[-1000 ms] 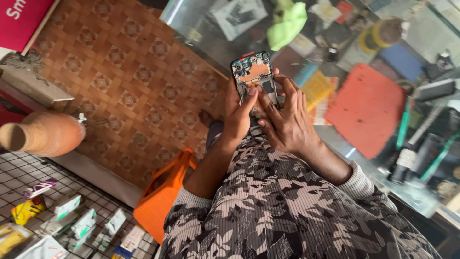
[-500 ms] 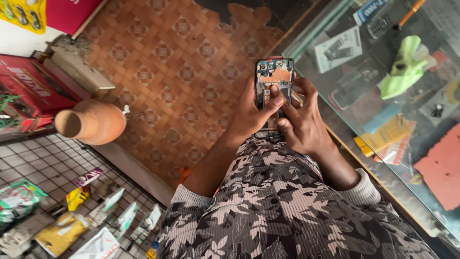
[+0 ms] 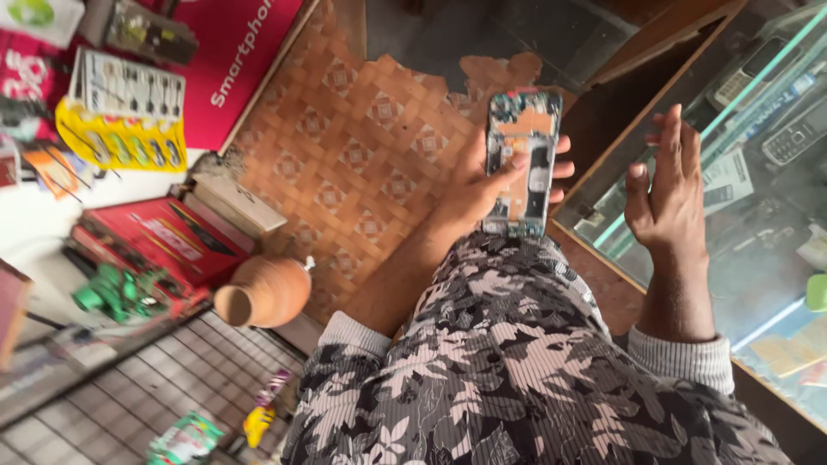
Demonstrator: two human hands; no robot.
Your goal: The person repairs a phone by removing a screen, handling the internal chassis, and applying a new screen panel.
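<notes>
A person in a grey floral-patterned garment holds an opened phone (image 3: 520, 164), its back cover off and its circuit boards and orange parts exposed, above a brown patterned floor (image 3: 362, 164). The left hand (image 3: 482, 185) is clamped on the phone, thumb laid across its exposed inside and fingertips showing round its far edge. The right hand (image 3: 668, 194) is just beside the phone but apart from it, palm open, fingers spread and holding nothing. To the right of the phone stands a glass display case (image 3: 758, 215) with a wooden frame; old keypad handsets (image 3: 797, 129) and papers lie under its glass. To the lower left of the phone a round clay pot (image 3: 263, 291) lies tilted near a wire grid (image 3: 129, 405) that bears small coloured packets. Further left of the phone are a red box (image 3: 159, 241), a yellow card of small tools (image 3: 121, 108) and a red signboard (image 3: 241, 60) leaning at the floor's edge.
</notes>
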